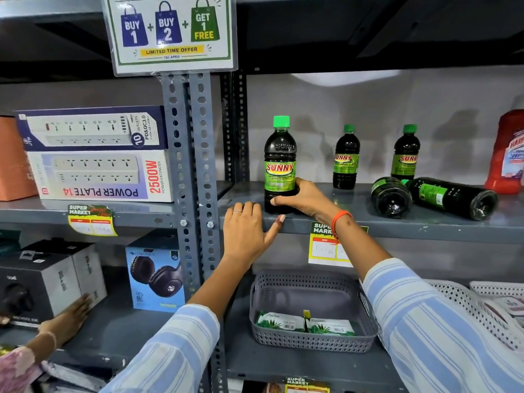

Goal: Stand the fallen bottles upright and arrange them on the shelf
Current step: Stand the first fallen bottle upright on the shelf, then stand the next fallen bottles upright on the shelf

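Note:
A dark bottle with a green cap and a green "Sunny" label (pixel 280 154) stands upright near the front left of the grey shelf (pixel 397 226). My right hand (pixel 304 198) is wrapped around its lower part. My left hand (pixel 246 231) rests flat on the shelf's front edge just left of the bottle, fingers apart and holding nothing. Two more such bottles stand upright further back, one in the middle (pixel 346 158) and one to its right (pixel 406 153). Two bottles lie on their sides at the right, one bottom-first toward me (pixel 391 197) and one lengthwise (pixel 450 197).
A red bottle (pixel 506 154) stands at the shelf's far right. Power-strip boxes (pixel 96 154) fill the left bay beyond the slotted upright post (pixel 195 154). Below sit a grey basket (pixel 312 313), a headphone box (pixel 154 275) and another person's hand (pixel 66 321) on a black box.

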A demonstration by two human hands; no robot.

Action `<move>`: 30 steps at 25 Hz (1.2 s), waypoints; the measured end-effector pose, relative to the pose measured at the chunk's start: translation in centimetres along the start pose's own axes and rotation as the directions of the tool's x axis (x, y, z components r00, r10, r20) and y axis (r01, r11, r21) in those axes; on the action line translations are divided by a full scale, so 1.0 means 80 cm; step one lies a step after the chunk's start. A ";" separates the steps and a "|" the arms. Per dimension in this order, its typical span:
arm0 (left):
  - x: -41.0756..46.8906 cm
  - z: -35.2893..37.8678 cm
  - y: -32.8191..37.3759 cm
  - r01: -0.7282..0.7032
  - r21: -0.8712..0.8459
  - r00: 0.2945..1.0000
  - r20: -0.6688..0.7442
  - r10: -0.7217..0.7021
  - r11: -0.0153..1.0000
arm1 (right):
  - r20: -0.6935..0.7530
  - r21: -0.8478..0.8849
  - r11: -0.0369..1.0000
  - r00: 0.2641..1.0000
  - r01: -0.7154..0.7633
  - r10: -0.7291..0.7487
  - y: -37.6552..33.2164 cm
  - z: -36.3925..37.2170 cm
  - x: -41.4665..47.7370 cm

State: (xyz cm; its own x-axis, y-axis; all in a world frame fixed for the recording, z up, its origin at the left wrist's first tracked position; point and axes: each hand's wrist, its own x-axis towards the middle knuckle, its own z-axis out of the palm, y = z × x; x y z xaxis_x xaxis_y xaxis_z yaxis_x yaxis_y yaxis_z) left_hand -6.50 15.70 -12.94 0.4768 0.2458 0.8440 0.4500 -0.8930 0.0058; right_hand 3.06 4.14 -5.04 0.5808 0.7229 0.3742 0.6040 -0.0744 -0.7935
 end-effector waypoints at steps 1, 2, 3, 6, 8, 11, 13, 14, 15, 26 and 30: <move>0.000 0.000 0.001 0.002 -0.009 1.000 -0.005 -0.002 1.000 | 0.011 0.001 1.000 1.000 -0.004 0.004 -0.003 0.000 -0.003; 0.000 0.001 0.002 0.008 -0.020 1.000 -0.010 -0.008 1.000 | 0.020 0.027 1.000 1.000 -0.007 0.007 -0.007 0.000 -0.008; -0.001 0.002 0.003 0.020 -0.030 1.000 -0.023 -0.021 0.999 | 0.003 0.088 0.996 1.000 -0.021 0.021 -0.010 -0.001 -0.012; -0.012 0.009 0.013 0.061 -0.113 0.994 -0.080 -0.070 0.992 | -0.268 0.147 0.988 0.963 0.054 -0.013 -0.008 -0.014 -0.022; -0.019 0.014 0.029 0.040 -0.163 0.995 -0.081 -0.053 0.986 | -0.495 -0.083 0.987 0.854 0.135 -0.158 -0.002 -0.038 -0.032; -0.020 0.018 0.065 0.020 -0.178 0.996 -0.082 -0.035 0.984 | -0.587 -0.442 0.897 0.749 0.021 -0.307 0.017 -0.089 -0.040; -0.018 0.019 0.090 0.038 -0.201 0.995 -0.083 -0.055 0.979 | -0.578 -0.612 0.761 0.779 -0.216 -0.244 0.034 -0.124 -0.042; -0.018 0.019 0.106 0.042 -0.204 0.994 -0.086 -0.061 0.978 | -0.575 -0.623 0.718 0.803 -0.309 -0.154 0.042 -0.140 -0.047; -0.018 0.020 0.118 0.040 -0.200 0.994 -0.089 -0.059 0.979 | -0.561 -0.595 0.713 0.827 -0.372 -0.037 0.048 -0.154 -0.050; 0.021 0.009 0.213 0.053 -0.128 0.996 0.085 -0.043 0.990 | -0.250 0.108 0.873 0.837 -0.475 0.486 0.069 -0.214 -0.036; 0.020 0.007 0.211 0.020 -0.108 0.992 0.124 -0.006 0.994 | -0.432 0.121 0.951 0.847 -0.285 0.309 0.089 -0.196 -0.028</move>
State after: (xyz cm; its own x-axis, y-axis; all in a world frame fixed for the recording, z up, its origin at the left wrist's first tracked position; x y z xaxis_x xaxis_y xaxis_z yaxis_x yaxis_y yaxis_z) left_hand 2.24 1.22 -11.81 0.5641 0.2962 0.7708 0.3753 -0.9234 0.0802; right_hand 14.59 -8.78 -4.03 0.9146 0.2928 0.2788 0.3423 -0.1937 -0.9194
